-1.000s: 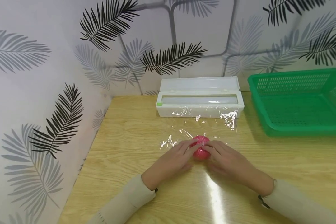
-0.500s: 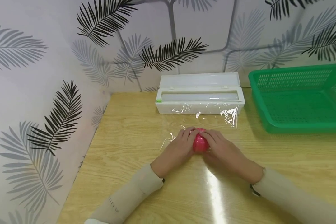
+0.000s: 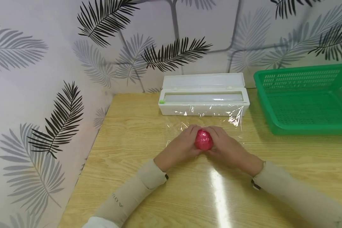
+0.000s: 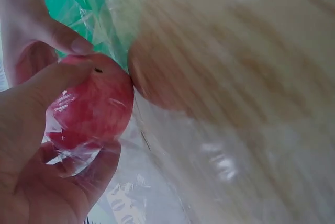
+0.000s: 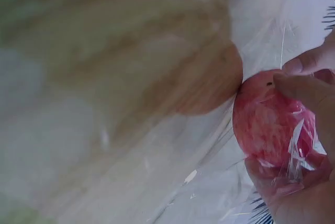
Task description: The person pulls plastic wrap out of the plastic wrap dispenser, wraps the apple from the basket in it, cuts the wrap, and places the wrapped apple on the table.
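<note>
A red apple (image 3: 204, 140) is at the middle of the table, partly covered by clear plastic film (image 5: 296, 148). My left hand (image 3: 183, 145) grips its left side, and my right hand (image 3: 225, 147) holds it from the right. In the left wrist view the apple (image 4: 94, 103) shows a small dark stem near the thumbs, which rest on it side by side. Fingers of the left hand (image 4: 31, 150) curl below it through the film. The right wrist view has the right hand (image 5: 309, 198) round the apple (image 5: 267, 119), whose far side is hidden.
Behind the apple stands a white film dispenser box (image 3: 203, 110), lid raised, with a roll inside and film hanging over its front. A green plastic basket (image 3: 313, 129) stands to the right on the wooden table (image 3: 131, 126). A leaf-patterned wall borders the back and left.
Both hands have moved from pressing film at the apple's top to holding it at the sides, with the apple more exposed between them. Apple and hands sit slightly higher in the head view.
</note>
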Demonstrator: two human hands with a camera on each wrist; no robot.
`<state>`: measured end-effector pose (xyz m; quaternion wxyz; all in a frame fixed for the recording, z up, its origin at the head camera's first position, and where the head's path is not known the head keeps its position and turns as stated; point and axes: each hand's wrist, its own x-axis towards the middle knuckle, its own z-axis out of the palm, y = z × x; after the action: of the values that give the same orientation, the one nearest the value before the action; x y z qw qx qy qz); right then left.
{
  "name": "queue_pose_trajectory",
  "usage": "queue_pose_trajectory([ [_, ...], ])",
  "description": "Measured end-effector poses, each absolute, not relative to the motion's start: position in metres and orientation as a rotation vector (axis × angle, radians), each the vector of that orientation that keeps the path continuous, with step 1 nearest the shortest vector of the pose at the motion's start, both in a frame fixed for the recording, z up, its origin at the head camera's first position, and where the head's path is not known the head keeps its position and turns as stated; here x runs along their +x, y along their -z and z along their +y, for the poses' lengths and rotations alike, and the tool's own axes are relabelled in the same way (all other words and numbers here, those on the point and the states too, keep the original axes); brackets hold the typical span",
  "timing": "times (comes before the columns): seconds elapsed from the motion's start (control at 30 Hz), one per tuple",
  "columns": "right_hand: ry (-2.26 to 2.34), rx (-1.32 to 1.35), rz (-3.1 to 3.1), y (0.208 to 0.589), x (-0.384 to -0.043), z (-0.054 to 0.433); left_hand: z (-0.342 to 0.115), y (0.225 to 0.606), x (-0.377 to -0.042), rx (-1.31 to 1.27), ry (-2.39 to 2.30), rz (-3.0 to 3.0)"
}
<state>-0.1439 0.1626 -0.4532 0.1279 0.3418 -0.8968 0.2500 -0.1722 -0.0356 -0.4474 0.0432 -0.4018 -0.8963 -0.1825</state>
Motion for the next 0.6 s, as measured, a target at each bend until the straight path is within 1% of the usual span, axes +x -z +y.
queue_pose_trajectory([
  [0.13,-0.791,1.015,-2.661,0.448,-0.146,0.165,-0.040,0.445,-0.174,-1.218,0.620,-2.818],
  [0.43,-1.016,0.958,-2.742,0.429,-0.150,0.169,-0.054,0.432,-0.180,-1.257,0.876,-2.834],
  [0.6,-1.218,0.917,-2.702,0.421,-0.153,0.171,-0.057,0.427,-0.183,-1.239,1.135,-2.815],
])
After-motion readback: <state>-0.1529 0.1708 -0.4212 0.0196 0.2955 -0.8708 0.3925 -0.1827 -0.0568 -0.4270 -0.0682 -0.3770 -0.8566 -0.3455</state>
